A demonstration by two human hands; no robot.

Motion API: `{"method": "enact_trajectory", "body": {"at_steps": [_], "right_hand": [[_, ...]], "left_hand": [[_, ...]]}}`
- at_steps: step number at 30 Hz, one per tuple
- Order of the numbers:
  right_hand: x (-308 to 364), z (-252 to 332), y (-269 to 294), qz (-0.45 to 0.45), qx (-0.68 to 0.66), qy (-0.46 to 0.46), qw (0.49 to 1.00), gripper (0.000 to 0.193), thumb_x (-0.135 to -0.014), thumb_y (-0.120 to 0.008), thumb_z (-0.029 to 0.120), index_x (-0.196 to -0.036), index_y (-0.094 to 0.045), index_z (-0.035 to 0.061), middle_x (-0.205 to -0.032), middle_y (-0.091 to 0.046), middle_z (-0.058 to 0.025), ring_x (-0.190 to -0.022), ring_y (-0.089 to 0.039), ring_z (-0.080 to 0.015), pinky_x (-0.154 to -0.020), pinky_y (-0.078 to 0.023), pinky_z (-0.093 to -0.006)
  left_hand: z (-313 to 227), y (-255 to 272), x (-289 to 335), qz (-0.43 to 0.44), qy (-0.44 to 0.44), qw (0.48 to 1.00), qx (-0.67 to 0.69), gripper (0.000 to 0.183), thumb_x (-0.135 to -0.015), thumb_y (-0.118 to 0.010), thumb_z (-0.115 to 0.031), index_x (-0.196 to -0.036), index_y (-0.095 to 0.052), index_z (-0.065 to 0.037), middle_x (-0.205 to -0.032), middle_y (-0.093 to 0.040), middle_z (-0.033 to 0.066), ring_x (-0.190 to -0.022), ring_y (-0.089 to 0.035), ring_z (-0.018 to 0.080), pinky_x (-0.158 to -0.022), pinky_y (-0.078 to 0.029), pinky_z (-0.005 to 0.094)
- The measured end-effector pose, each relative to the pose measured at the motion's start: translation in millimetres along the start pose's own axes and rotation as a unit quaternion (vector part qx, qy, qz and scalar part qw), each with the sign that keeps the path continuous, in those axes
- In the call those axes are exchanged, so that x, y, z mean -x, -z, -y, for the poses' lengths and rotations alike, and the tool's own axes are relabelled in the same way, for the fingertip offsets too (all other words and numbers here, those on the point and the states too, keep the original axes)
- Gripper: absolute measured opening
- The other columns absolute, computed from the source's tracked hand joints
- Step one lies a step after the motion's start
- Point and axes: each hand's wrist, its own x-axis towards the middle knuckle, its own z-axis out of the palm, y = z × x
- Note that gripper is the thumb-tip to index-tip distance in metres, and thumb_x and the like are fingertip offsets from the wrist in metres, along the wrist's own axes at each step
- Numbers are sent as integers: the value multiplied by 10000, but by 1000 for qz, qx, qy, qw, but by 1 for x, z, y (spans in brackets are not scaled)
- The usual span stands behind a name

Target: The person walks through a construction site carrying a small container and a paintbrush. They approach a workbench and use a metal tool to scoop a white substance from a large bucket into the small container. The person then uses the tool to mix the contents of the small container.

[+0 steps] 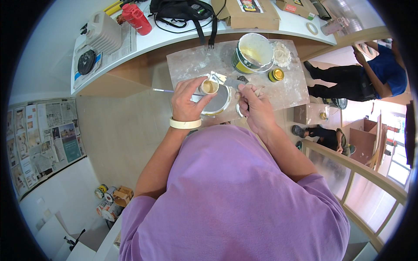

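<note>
My left hand (pixel 186 104) is closed around a small cup (pixel 210 87) with tan stuff inside. A cream tape roll (pixel 185 123) circles that wrist. In my right hand (pixel 257 109) is a putty knife (pixel 231 82), its blade reaching over to the cup's rim with white paste on its tip. Below the cup lies a round lid or tray (pixel 223 103), partly covered by my hands. A thin stick (pixel 163 90) pokes out left of my left hand. Just beyond my right hand are a white bucket (pixel 238 65) of pale paste and a small yellow tin (pixel 276 75).
The stained board (pixel 187 61) bears these things and a crumpled white lump (pixel 282 54). Behind it, a white counter (pixel 143 43) holds a jug (pixel 102 32), red bottle (pixel 136 19), black bag (pixel 183 11) and cardboard box (pixel 250 19). Two people (pixel 374 74) are at the right, beyond wooden framing (pixel 348 165).
</note>
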Motion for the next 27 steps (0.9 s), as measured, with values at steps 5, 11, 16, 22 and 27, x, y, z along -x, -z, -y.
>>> {"method": "enact_trajectory", "body": {"at_steps": [5,11,16,22,27], "right_hand": [[-9,3,1,-35,-45,24,998,169,-1020,-736,212,-969,-622,98,-832,-614,-6,-589,-451,-48,-494,-315,-235],[-6,7,20,15,27,-5,1000,188,-1043,-722,247,-992,-642,85,-804,-585,7,-602,-467,-60,-497,-332,-247],[-52,-22,149,-126,2,-2,992,214,-1077,-685,302,-1022,-636,101,-816,-578,7,-610,-480,-81,-502,-342,-256],[-61,-137,283,-229,-3,-136,964,234,-1088,-664,337,-1092,-620,108,-886,-599,-1,-630,-433,-88,-501,-332,-245],[-78,-159,313,-219,80,-145,962,235,-1094,-642,345,-1111,-623,111,-964,-670,-27,-616,-461,-84,-474,-350,-248]], "left_hand": [[1,0,4,-10,-8,1000,6,509,-786,-942,-171,-1251,-767,-60,-1192,-775,122,-1120,-702,305,-965,-557,414],[2,-3,8,-12,-8,1000,17,517,-788,-941,-167,-1262,-761,-63,-1189,-770,124,-1106,-691,297,-965,-545,408],[6,4,17,-5,46,999,5,543,-780,-946,-160,-1278,-750,-70,-1200,-768,110,-1103,-682,294,-971,-534,409],[11,10,30,14,116,993,-12,526,-800,-934,-168,-1280,-747,-66,-1191,-766,117,-1100,-679,288,-956,-537,404],[9,14,37,31,156,987,-34,498,-825,-930,-210,-1266,-748,-68,-1169,-761,109,-1062,-679,269,-917,-539,391]]}}
